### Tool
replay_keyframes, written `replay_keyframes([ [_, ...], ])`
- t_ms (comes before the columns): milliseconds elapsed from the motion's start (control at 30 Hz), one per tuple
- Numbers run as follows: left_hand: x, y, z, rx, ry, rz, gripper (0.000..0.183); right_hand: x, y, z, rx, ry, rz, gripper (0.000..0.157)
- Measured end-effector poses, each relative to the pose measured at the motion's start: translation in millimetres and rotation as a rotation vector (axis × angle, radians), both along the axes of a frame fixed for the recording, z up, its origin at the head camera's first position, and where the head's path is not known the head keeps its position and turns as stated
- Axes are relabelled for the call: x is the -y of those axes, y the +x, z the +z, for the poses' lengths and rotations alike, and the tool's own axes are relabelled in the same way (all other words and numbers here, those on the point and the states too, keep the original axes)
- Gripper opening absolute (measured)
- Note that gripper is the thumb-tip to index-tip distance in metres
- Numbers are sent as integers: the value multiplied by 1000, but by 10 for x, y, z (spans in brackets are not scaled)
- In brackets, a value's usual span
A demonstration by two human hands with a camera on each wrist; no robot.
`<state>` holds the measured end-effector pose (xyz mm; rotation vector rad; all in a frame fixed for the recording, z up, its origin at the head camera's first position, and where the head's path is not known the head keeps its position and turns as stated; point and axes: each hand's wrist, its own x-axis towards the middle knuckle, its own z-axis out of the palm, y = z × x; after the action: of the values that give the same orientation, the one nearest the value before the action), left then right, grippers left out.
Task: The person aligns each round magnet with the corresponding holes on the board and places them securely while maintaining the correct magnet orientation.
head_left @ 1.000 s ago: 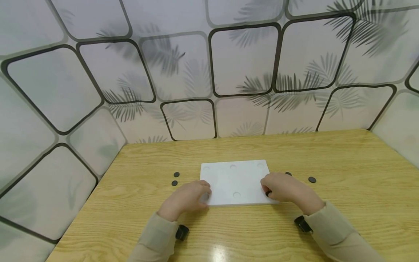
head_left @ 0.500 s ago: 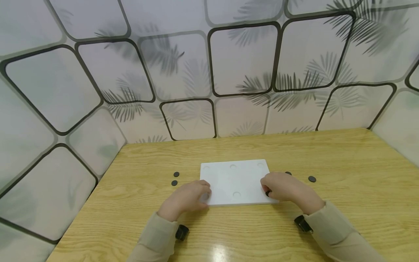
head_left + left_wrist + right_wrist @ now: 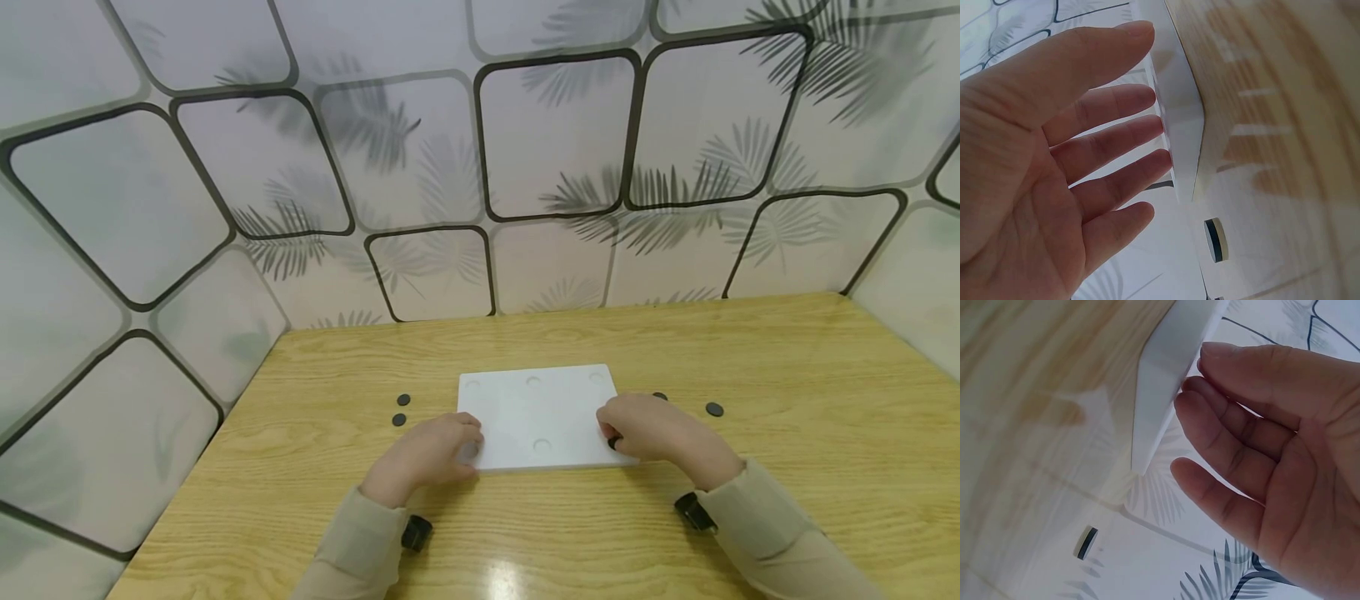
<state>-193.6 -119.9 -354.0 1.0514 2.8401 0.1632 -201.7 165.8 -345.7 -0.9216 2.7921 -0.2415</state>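
Head view: we've got the white rectangular board [image 3: 525,421] on the wood-grain surface [image 3: 570,533], right hand [image 3: 656,432] bunched at a small round black disc [image 3: 614,443] by its near-right corner; can't tell if we're pinching. Probably seating it; next calls for pressing level. Left wrist: left hand [image 3: 1029,181] spread, touching the board. Right wrist: that disc's hidden.

Left hand [image 3: 1029,169] | fingers at white board's [image 3: 1184,115] edge | disc [image 3: 1214,240] near
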Motion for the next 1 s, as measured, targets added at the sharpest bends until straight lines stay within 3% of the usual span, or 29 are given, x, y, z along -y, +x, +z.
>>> replay_keyframes([
  [267, 14, -10, -14, -4, 18, -11, 30, 19, -2, 59, 9, -8, -8, 10],
  [433, 14, -4, -2, -4, 16, -7, 30, 31, 0, 89, -41, -14, 22, 14],
  [633, 15, -4, 5, 0, 18, -12, 28, 46, -10, 128, -39, -41, 19, 16],
  [1000, 23, -10, 8, 5, 23, -21, 28, 111, -131, 193, -100, -94, 58, 16],
])
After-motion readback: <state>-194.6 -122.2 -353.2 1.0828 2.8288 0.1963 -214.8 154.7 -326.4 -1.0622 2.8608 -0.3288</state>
